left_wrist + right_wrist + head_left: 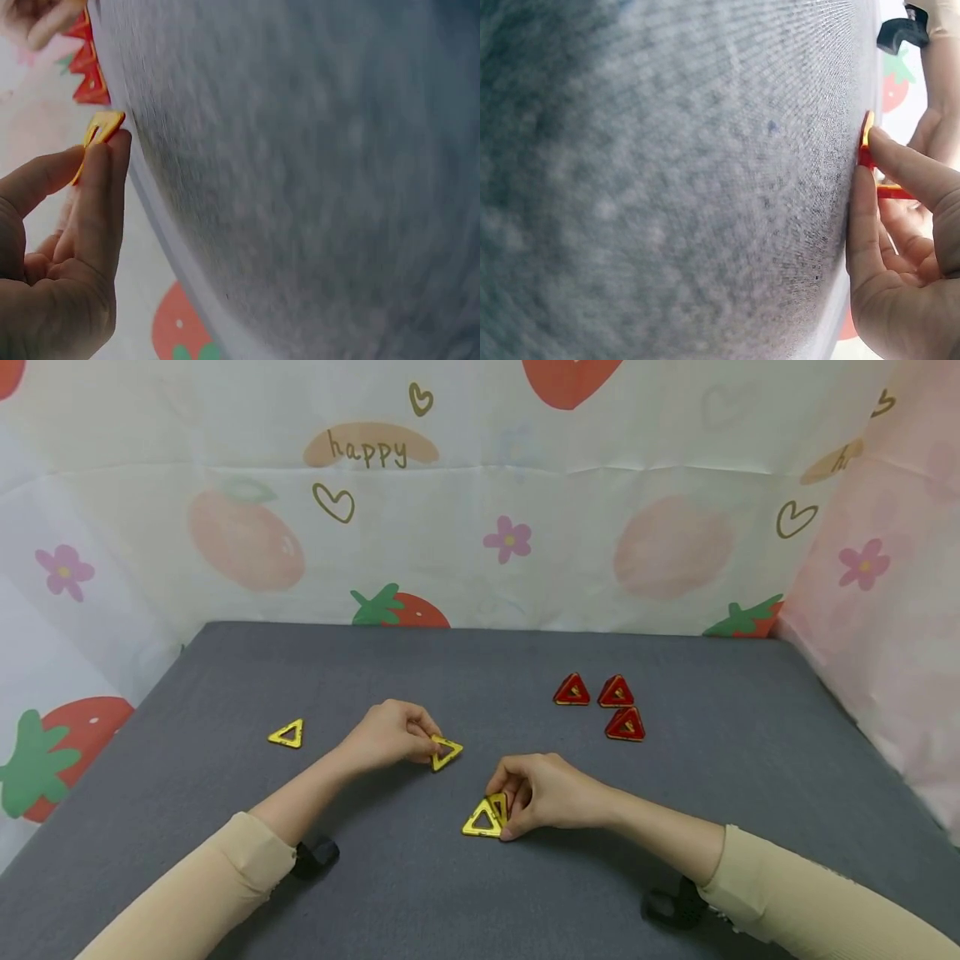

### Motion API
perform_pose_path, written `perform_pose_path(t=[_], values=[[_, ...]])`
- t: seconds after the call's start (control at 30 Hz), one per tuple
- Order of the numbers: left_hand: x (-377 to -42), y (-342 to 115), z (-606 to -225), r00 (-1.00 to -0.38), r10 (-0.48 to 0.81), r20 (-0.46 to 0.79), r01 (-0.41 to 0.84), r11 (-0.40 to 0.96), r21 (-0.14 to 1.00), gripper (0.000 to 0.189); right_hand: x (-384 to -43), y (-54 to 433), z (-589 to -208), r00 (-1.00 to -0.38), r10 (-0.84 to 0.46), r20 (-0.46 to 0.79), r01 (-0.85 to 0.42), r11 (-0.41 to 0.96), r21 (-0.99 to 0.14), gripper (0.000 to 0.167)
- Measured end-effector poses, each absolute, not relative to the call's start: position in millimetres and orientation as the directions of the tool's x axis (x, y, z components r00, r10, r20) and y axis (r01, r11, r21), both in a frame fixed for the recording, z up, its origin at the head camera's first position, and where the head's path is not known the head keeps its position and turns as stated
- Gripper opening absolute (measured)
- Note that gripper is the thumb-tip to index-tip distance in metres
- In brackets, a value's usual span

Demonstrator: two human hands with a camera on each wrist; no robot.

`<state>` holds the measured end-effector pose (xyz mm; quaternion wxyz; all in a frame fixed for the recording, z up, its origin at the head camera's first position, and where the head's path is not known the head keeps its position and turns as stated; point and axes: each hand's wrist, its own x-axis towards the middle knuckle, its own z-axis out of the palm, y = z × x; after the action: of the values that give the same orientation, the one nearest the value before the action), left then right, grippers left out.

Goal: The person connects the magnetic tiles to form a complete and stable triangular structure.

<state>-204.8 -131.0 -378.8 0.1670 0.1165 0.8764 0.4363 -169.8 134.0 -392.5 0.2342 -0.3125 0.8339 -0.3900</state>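
Between its thumb and fingers, my left hand [388, 733] pinches a yellow triangular magnetic tile [455, 749] just above the table; the left wrist view shows this tile [109, 120] nearly edge-on. To the right and nearer, my right hand [551, 789] grips two more yellow triangular tiles. The front tile [480, 832] faces the head camera, and a second tile [501, 802] adjoins it at an angle, partly covered by the fingers. In the right wrist view, a red-and-yellow tile edge [868, 127] shows between thumb and fingers. The two hands' tiles are apart.
Another yellow triangular tile [299, 733] lies alone at the left of the grey table [420, 893]. Three red pyramid-like pieces stand at the back right: one red piece [572, 690], another [617, 692] and a nearer one [626, 724]. A printed curtain [465, 502] hangs behind.
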Motion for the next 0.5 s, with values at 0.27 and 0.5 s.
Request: perform_pose_path(t=[0.27, 0.5], values=[[-181, -112, -376, -0.898, 0.337, -0.282, -0.019, 0.611, 0.792, 0.005, -170, 133, -393, -0.693, -0.706, -0.146, -0.339, 0.498, -0.798, 0.040], [-168, -102, -374, -0.891, 0.360, -0.276, 0.015, 0.632, 0.775, 0.004, -170, 133, -394, -0.694, -0.705, -0.149, -0.338, 0.501, -0.797, 0.039]])
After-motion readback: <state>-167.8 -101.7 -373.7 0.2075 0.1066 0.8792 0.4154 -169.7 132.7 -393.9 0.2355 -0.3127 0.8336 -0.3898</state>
